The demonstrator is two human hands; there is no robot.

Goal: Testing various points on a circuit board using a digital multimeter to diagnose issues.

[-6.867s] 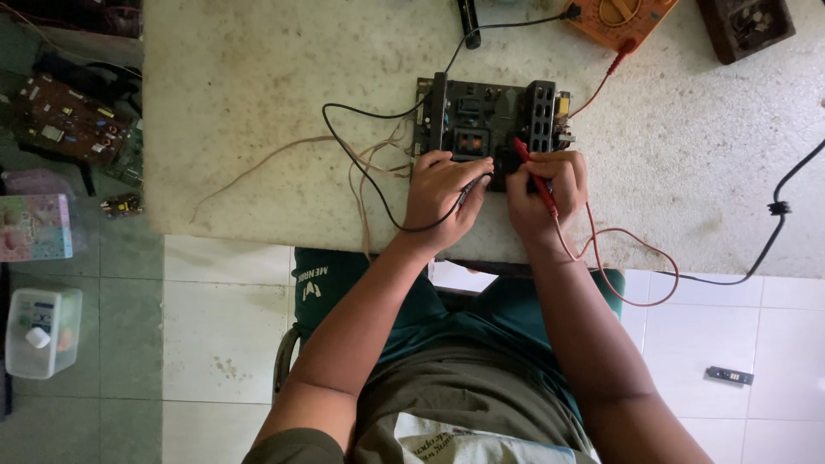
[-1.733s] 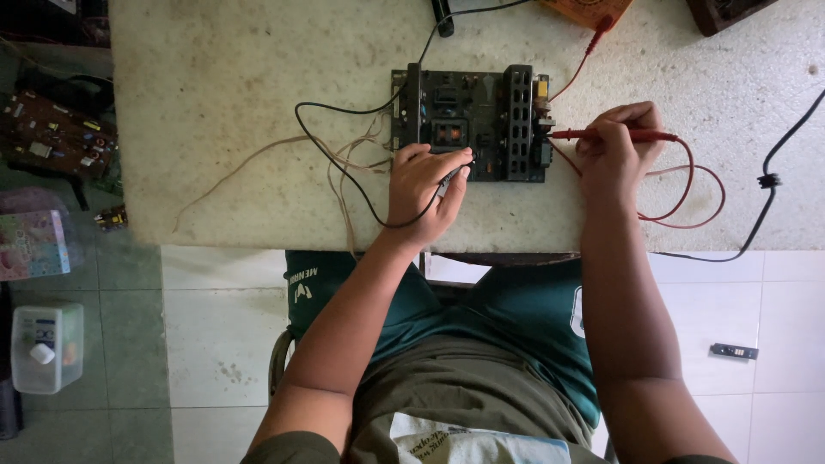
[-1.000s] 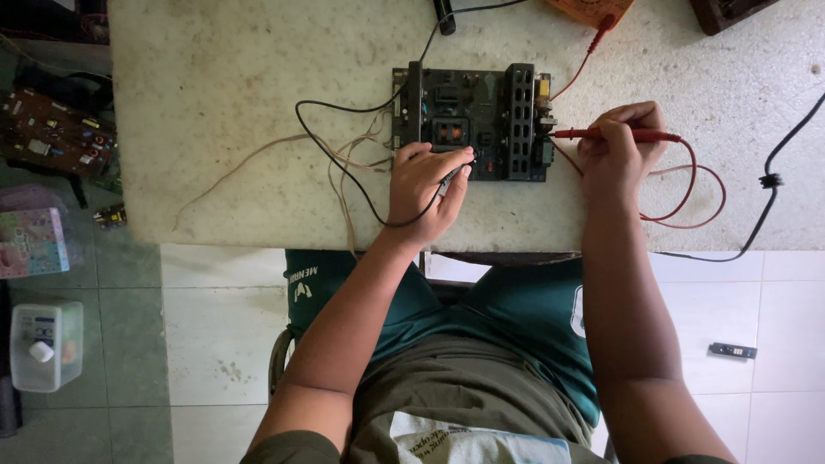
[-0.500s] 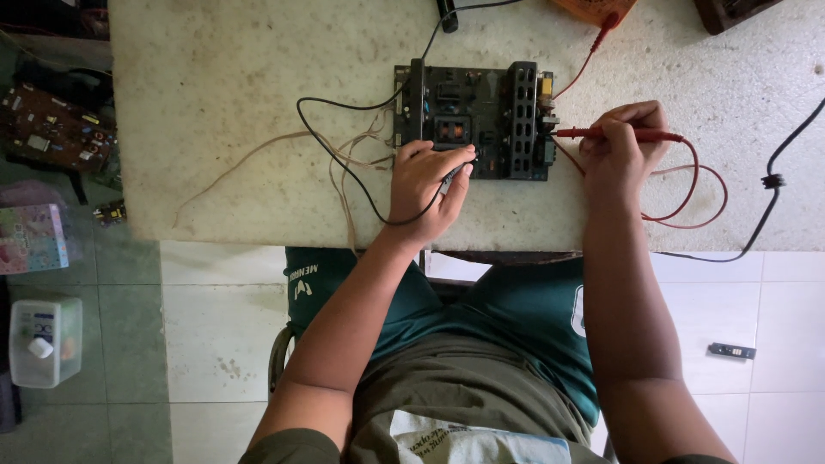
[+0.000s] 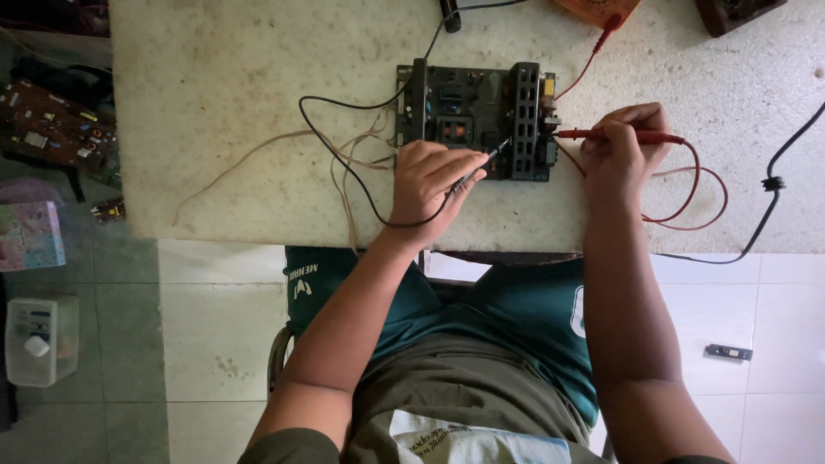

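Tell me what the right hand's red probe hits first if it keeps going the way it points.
The right hand aims the red probe leftward; its tip already seems to meet the right edge of the circuit board, though actual contact is unclear.

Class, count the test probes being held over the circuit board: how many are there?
2: a black probe in the left hand, a red probe in the right hand.

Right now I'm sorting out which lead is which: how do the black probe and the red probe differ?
The black probe is in the left hand, slanted, its tip on the circuit board near the middle. The red probe is in the right hand, lying nearly level, its tip at the board's right edge. The black lead loops left across the table; the red lead coils to the right. Both are slim, pen-like probes touching the same board.
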